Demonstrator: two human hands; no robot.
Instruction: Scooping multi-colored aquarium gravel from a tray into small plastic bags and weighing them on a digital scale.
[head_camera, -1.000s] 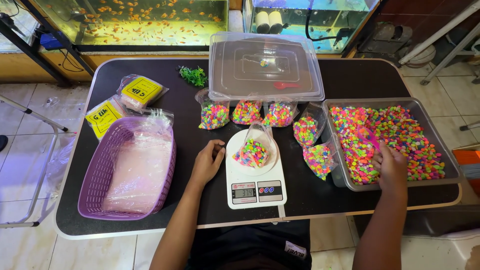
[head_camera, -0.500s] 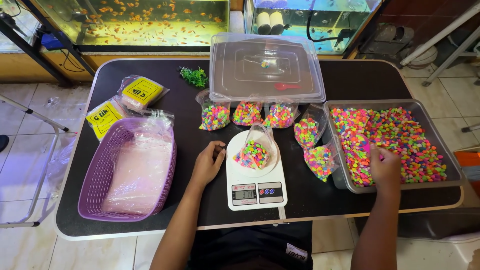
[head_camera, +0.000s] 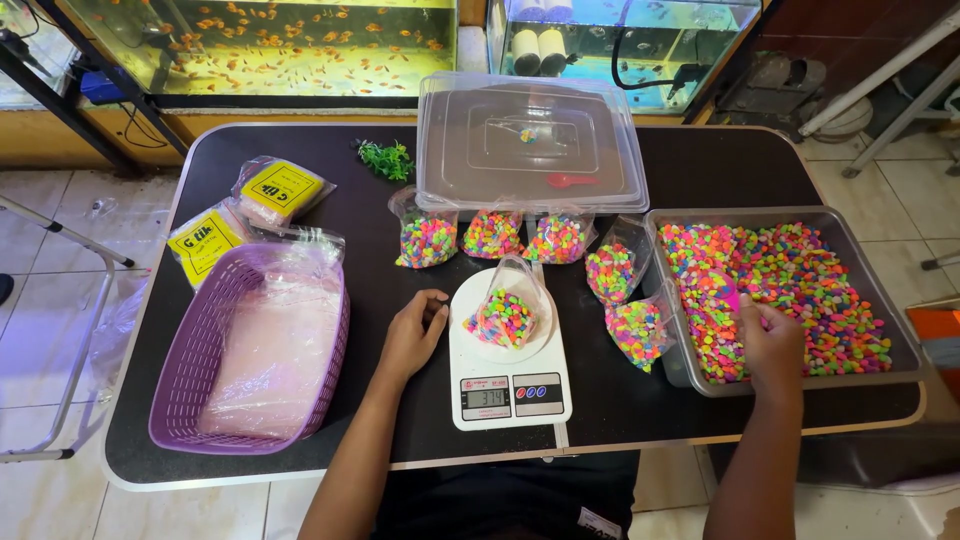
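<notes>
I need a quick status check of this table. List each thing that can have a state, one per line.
Bag on scale: open, partly filled with coloured pebbles.
Scale: switched on, display lit.
Tray: uncovered, full of pebbles.
Pink scoop: dug into the pebbles.
Clear lid: off, lying on the table.
Basket: lined with plastic bags.
Five small bags: filled.
Left hand: beside the scale, empty.
Right hand: in the tray at the scoop.

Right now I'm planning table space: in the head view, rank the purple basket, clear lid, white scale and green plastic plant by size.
1. Clear lid and purple basket: too alike to rank.
2. White scale.
3. Green plastic plant.
</notes>
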